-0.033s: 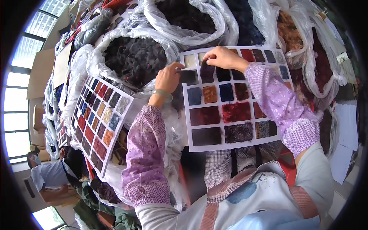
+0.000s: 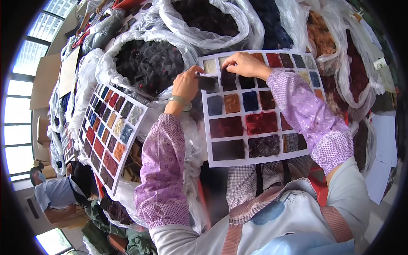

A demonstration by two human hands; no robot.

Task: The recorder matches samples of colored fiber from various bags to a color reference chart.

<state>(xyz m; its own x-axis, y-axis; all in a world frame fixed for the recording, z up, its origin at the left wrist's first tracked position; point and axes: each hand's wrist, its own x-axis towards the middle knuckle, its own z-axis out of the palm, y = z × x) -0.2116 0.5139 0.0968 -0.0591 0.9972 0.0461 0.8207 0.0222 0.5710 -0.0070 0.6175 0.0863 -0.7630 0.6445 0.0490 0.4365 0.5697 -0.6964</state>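
Note:
A white board (image 2: 207, 123) with rows of coloured fibre swatches rests on my lap. My left hand (image 2: 186, 86) pinches a dark grey swatch (image 2: 207, 82) at the board's left edge, tilted over its cell so that a paler strip shows beneath. My right hand (image 2: 245, 66) reaches over the top rows, its thumb and fingertips closed on the upper edge of a dark purple swatch (image 2: 228, 80). Below lie blue, orange, navy and brown swatches, then a wide bright red swatch (image 2: 261, 123). My right forearm covers some cells on the right.
A second swatch board (image 2: 95, 161) leans at the left. Plastic-lined sacks of loose fibre stand ahead, one with dark grey fibre (image 2: 148, 66), another with orange fibre (image 2: 321, 34). A co-worker (image 2: 59, 193) sits at the far left. White sheets (image 2: 378, 161) hang at the right.
The dark grey swatch under my left hand has lifted and tilted slightly, baring more of its cell. The board and my right forearm have shifted a little. Both hands keep their pinch.

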